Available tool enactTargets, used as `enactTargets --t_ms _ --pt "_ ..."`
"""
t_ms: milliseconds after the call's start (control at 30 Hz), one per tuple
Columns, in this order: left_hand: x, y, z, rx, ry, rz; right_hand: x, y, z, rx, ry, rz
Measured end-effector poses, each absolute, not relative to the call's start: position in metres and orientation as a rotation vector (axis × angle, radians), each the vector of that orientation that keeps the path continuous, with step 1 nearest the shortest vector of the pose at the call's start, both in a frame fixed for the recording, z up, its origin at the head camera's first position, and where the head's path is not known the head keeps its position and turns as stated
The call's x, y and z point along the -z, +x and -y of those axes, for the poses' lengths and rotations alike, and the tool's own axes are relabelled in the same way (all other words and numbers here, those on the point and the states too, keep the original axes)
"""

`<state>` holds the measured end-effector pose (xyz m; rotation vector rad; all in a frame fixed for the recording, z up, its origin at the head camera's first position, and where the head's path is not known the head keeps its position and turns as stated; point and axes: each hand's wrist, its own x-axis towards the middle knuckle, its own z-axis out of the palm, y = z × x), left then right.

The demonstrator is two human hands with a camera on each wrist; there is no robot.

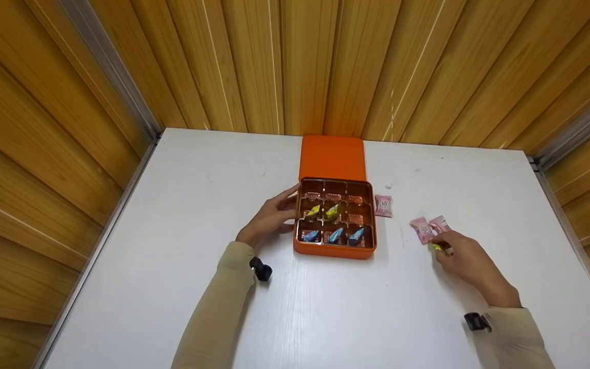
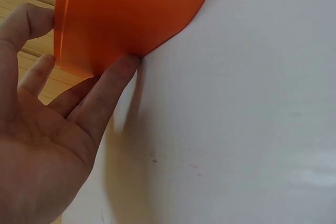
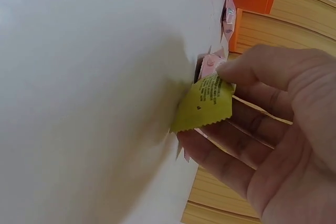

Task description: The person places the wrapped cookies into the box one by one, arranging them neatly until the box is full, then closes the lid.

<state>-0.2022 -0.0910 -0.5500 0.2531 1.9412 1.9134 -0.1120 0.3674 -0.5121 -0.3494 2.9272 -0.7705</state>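
An orange box [image 1: 335,252] with a brown divided insert stands in the middle of the table. Its front row holds three blue-wrapped candies [image 1: 336,235], and two yellow-wrapped candies [image 1: 332,211] lie in the middle row. My left hand [image 1: 273,218] touches the box's left side, fingers fairly straight against the orange wall [image 2: 115,19]. Off to the right, my right hand [image 1: 466,261] pinches a yellow-wrapped candy [image 3: 207,103] between thumb and fingers, just above the table. Two pink-wrapped candies [image 1: 422,230] lie right by its fingertips. Another pink-wrapped candy [image 1: 384,205] rests beside the box's right wall.
Behind the box lies a flat orange lid [image 1: 332,156]. The white table [image 1: 213,205] is bounded by wood-patterned panels [image 1: 305,66] at the back and both sides, with metal posts [image 1: 141,113] at the corners.
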Motion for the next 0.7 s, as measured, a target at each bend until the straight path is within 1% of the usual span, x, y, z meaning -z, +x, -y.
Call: enactTargets --t_ms 700 --pt "0.5494 -0.2024 0.0905 -1.900 0.246 -1.967 0.5152 -0.1101 -0.3752 0.821 -0.269 -2.949"
